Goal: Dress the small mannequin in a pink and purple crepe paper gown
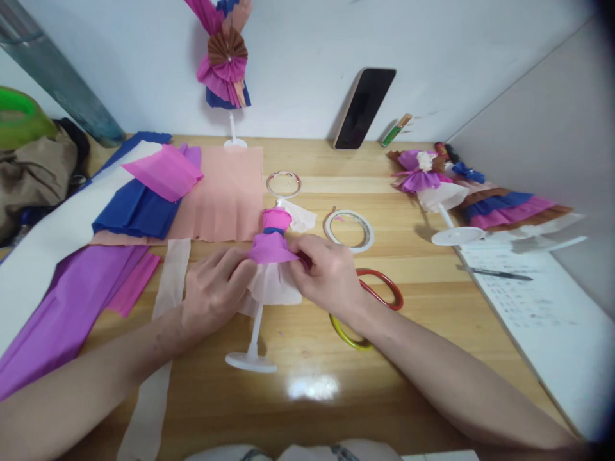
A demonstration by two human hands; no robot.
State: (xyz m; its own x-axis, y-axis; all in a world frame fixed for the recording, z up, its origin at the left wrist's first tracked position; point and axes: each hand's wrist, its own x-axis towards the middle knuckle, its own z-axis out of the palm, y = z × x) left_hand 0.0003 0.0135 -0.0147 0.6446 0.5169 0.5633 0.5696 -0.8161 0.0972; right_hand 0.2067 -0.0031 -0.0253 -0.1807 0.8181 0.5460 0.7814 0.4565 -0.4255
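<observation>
A small dress form on a white stand [251, 362] lies on the table in front of me, its base toward me. It wears a pink bodice [277, 219], a blue waistband [273, 231], a purple crepe paper skirt [271, 248] and a white layer [275, 285] below. My left hand [216, 288] pinches the skirt's left edge with bent fingers. At the right edge of the same skirt, my right hand [327, 269] has thumb and fingers closed on the paper. A white scrap [300, 216] sticks out beside the bodice.
Crepe paper sheets, including a peach one [225, 192] and a purple one [81, 314], cover the left side. Tape rolls [369, 237], scissors [396, 294], a phone [365, 109] and a glue stick [396, 130] are around. Dressed forms [229, 70] stand or lie behind and right, near a notebook [552, 320].
</observation>
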